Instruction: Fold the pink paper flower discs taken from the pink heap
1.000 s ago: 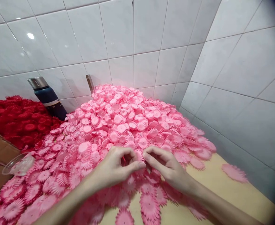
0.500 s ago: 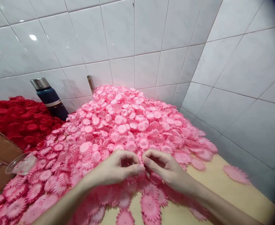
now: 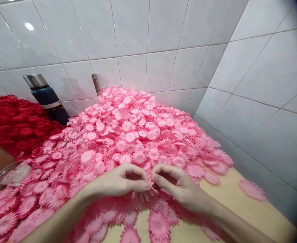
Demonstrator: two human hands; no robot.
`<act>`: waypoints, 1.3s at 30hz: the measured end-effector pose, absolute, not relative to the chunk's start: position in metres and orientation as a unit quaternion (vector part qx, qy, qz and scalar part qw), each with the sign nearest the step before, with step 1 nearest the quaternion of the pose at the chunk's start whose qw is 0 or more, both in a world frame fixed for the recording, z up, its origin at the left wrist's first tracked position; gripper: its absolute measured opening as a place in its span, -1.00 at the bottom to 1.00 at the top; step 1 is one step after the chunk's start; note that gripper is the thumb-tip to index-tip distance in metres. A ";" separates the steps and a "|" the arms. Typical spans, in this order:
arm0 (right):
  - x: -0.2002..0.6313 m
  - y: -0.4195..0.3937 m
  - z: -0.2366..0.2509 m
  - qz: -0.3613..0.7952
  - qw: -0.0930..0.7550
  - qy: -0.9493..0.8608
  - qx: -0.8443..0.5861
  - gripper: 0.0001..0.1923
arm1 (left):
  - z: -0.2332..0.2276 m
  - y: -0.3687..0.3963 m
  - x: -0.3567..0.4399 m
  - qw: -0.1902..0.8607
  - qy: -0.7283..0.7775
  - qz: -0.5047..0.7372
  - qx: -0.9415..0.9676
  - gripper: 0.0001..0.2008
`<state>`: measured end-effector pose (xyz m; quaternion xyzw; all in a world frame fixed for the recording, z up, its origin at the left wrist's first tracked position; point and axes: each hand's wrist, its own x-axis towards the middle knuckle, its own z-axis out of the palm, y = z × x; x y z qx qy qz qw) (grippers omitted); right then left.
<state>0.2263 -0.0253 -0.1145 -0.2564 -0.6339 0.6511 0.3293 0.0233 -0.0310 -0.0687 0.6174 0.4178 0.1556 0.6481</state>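
At the near edge of a big heap of pink flower cutouts (image 3: 138,135), the left hand (image 3: 120,184) and the right hand (image 3: 180,185) meet thumb tip to thumb tip, fingers curled in a pinch over the pile; what they grip between them is too hidden to tell. The heap lies on a pale wooden table (image 3: 239,209) in a white-tiled corner. A dark blue flask (image 3: 47,99) stands against the wall, between the pink heap and a pile of red cutouts (image 3: 14,121).

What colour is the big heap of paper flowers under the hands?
Pink, seen in the head view: the heap of flowers is all pink.
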 end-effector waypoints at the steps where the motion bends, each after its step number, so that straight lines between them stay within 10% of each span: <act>1: 0.226 -0.025 -0.115 0.658 0.326 -0.631 -0.251 -0.73 | -0.069 -0.030 0.023 0.653 0.419 0.153 0.612 -0.85; 39: 0.227 -0.023 -0.114 0.645 0.333 -0.641 -0.247 -0.77 | -0.065 -0.039 0.030 0.572 0.434 0.165 0.676 -0.82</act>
